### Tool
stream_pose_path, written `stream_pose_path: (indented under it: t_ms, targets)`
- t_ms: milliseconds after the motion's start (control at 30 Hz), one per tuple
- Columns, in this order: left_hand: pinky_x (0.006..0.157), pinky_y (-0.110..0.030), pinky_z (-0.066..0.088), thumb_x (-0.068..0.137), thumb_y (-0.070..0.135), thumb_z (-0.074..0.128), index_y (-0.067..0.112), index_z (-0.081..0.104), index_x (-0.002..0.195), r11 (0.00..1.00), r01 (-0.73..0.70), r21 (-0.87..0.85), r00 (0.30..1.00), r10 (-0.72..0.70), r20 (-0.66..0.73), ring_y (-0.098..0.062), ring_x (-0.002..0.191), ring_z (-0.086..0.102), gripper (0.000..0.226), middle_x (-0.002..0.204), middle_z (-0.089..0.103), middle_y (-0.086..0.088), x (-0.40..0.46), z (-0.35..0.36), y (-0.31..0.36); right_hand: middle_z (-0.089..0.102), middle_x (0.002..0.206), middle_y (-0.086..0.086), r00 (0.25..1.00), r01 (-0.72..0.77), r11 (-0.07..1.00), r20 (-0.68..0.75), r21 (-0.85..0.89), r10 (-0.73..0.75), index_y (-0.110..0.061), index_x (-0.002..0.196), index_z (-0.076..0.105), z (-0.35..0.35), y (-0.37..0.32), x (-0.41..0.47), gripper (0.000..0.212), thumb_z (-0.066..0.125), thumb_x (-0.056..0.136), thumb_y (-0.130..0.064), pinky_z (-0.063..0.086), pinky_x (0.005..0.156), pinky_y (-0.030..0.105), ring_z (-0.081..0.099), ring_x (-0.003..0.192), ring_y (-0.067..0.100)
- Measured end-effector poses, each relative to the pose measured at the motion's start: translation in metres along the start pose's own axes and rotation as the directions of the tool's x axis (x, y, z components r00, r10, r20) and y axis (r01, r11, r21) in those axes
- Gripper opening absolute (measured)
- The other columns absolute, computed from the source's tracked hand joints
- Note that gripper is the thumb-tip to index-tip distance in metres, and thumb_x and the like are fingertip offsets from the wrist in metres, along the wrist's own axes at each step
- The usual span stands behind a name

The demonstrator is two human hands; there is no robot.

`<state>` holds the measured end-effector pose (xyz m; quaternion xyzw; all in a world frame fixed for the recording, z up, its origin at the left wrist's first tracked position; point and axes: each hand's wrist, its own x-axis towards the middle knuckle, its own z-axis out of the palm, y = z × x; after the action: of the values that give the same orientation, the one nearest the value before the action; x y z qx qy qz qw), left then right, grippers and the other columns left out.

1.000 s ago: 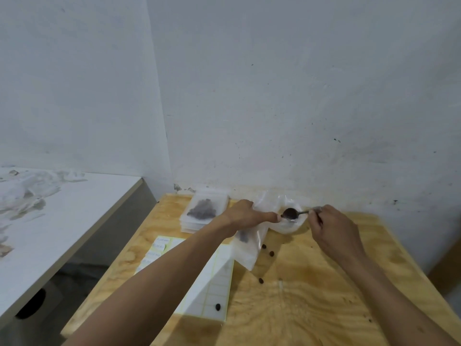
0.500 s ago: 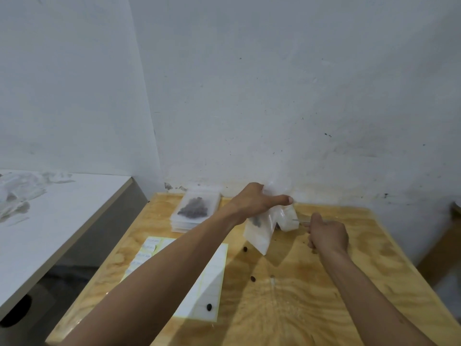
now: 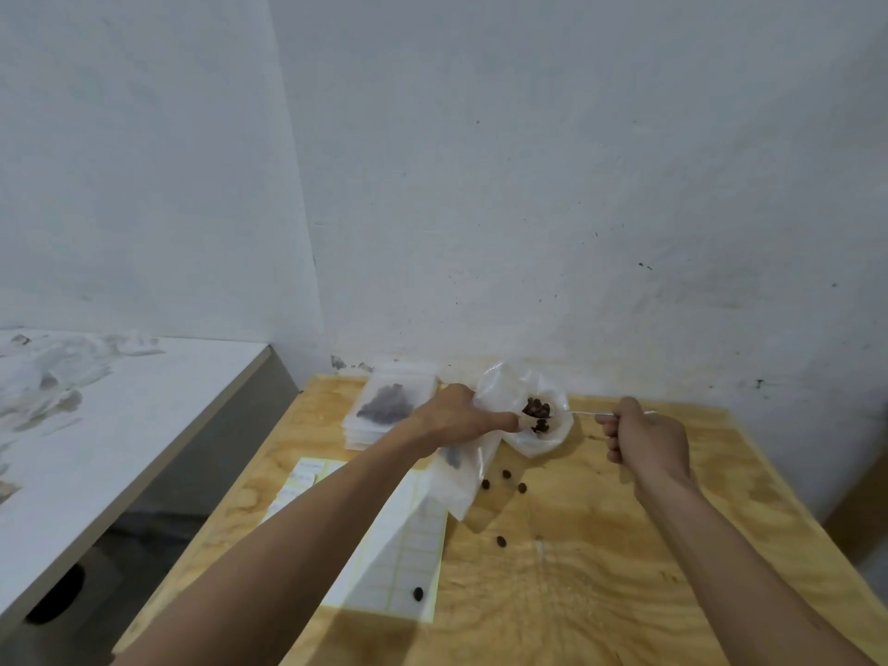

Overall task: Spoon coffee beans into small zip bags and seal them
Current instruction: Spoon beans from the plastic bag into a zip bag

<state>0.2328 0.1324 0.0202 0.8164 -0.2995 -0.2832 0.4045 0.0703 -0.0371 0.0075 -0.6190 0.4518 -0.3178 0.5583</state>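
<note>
My left hand [image 3: 461,418] holds the top of a small clear zip bag [image 3: 463,478] that hangs down to the wooden table [image 3: 624,569]; a few dark beans show inside it. My right hand [image 3: 644,442] grips the thin metal handle of a spoon [image 3: 584,413]. The spoon's bowl, heaped with coffee beans [image 3: 536,408], sits over a larger clear plastic bag [image 3: 524,406] of beans, right beside my left fingertips. Several loose beans [image 3: 504,474] lie on the table below.
A stack of zip bags [image 3: 389,411], the top one holding beans, lies at the table's back left. A label sheet [image 3: 394,555] with one bean on it lies under my left forearm. A white counter [image 3: 96,449] stands to the left, the wall close behind.
The spoon went down into the large bag and has come back up heaped with beans. My left hand has lowered again with the small bag.
</note>
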Motion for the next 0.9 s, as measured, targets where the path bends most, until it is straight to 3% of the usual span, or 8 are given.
stream_pose_path:
  t_ms: [100, 167, 300, 433, 600, 700, 833, 900]
  targets:
    - [0.074, -0.030, 0.054, 0.069, 0.063, 0.084, 0.022, 0.064, 0.091, 0.998, -0.054, 0.035, 0.998, 0.053, 0.019, -0.014, 0.083, 0.062, 0.051, 0.088, 0.065, 0.007, -0.003, 0.001, 0.001, 0.069, 0.069, 0.005, 0.999, 0.045, 0.999, 0.000, -0.005, -0.045, -0.003, 0.076, 0.076, -0.004, -0.012, 0.000, 0.035, 0.051, 0.095, -0.020, 0.050, 0.059, 0.035, 0.055, 0.055, 0.021]
    - [0.070, -0.028, 0.053, 0.072, 0.064, 0.082, 0.020, 0.058, 0.098, 0.991, -0.082, 0.104, 0.996, 0.084, -0.015, -0.012, 0.091, 0.060, 0.056, 0.102, 0.061, 0.007, -0.008, 0.000, 0.003, 0.070, 0.070, 0.005, 0.996, 0.085, 0.996, -0.015, -0.016, -0.085, -0.003, 0.076, 0.076, -0.010, -0.024, 0.001, 0.035, 0.051, 0.094, -0.020, 0.051, 0.059, 0.035, 0.057, 0.056, 0.021]
    - [0.050, -0.023, 0.039, 0.073, 0.055, 0.085, 0.024, 0.047, 0.075, 0.978, -0.156, 0.136, 0.983, 0.167, -0.072, -0.008, 0.064, 0.048, 0.050, 0.078, 0.048, 0.008, -0.013, 0.000, 0.003, 0.069, 0.067, 0.005, 0.986, 0.169, 0.985, -0.005, -0.046, -0.169, -0.004, 0.074, 0.076, -0.017, -0.054, 0.002, 0.037, 0.051, 0.091, -0.025, 0.051, 0.063, 0.042, 0.055, 0.056, 0.023]
    - [0.057, -0.029, 0.042, 0.062, 0.064, 0.086, 0.014, 0.053, 0.078, 0.971, -0.183, 0.152, 0.978, 0.196, -0.076, -0.014, 0.067, 0.052, 0.062, 0.085, 0.053, 0.003, -0.011, 0.002, 0.004, 0.069, 0.065, 0.003, 0.945, 0.327, 0.932, 0.092, -0.160, -0.315, -0.010, 0.070, 0.077, -0.016, -0.073, -0.006, 0.038, 0.052, 0.092, -0.028, 0.053, 0.065, 0.039, 0.058, 0.059, 0.023]
    - [0.056, -0.023, 0.039, 0.073, 0.057, 0.084, 0.022, 0.051, 0.085, 0.977, -0.149, 0.155, 0.986, 0.158, -0.053, -0.008, 0.068, 0.049, 0.050, 0.087, 0.047, 0.007, -0.017, 0.003, 0.011, 0.073, 0.067, 0.008, 0.841, 0.541, 0.794, 0.189, -0.275, -0.507, -0.013, 0.070, 0.078, -0.009, -0.083, -0.023, 0.039, 0.051, 0.093, -0.030, 0.053, 0.072, 0.039, 0.064, 0.067, 0.027]
    - [0.064, -0.024, 0.045, 0.073, 0.062, 0.082, 0.018, 0.059, 0.113, 0.992, -0.114, 0.052, 0.993, 0.116, -0.038, -0.006, 0.084, 0.056, 0.064, 0.099, 0.054, 0.011, -0.021, 0.002, 0.011, 0.072, 0.069, 0.018, 0.799, 0.589, 0.732, 0.106, -0.343, -0.592, -0.015, 0.070, 0.077, -0.013, -0.080, -0.015, 0.046, 0.041, 0.085, -0.040, 0.052, 0.067, 0.042, 0.064, 0.069, 0.036]
    - [0.088, -0.025, 0.045, 0.081, 0.053, 0.081, 0.035, 0.060, 0.103, 0.988, -0.062, -0.142, 0.997, 0.068, 0.035, -0.003, 0.103, 0.058, 0.036, 0.105, 0.060, 0.022, -0.029, 0.001, 0.016, 0.071, 0.067, 0.013, 0.795, 0.568, 0.652, 0.129, -0.503, -0.593, -0.010, 0.074, 0.075, -0.023, -0.051, 0.008, 0.047, 0.043, 0.093, -0.039, 0.053, 0.056, 0.041, 0.064, 0.059, 0.032]
    - [0.094, -0.026, 0.039, 0.086, 0.050, 0.078, 0.029, 0.060, 0.108, 0.984, -0.039, -0.173, 0.996, 0.052, 0.075, -0.006, 0.111, 0.052, 0.035, 0.107, 0.056, 0.024, -0.033, 0.003, 0.023, 0.065, 0.059, 0.007, 0.800, 0.548, 0.583, 0.172, -0.600, -0.576, -0.009, 0.068, 0.070, -0.023, -0.029, 0.015, 0.045, 0.049, 0.100, -0.032, 0.046, 0.050, 0.035, 0.060, 0.055, 0.027]
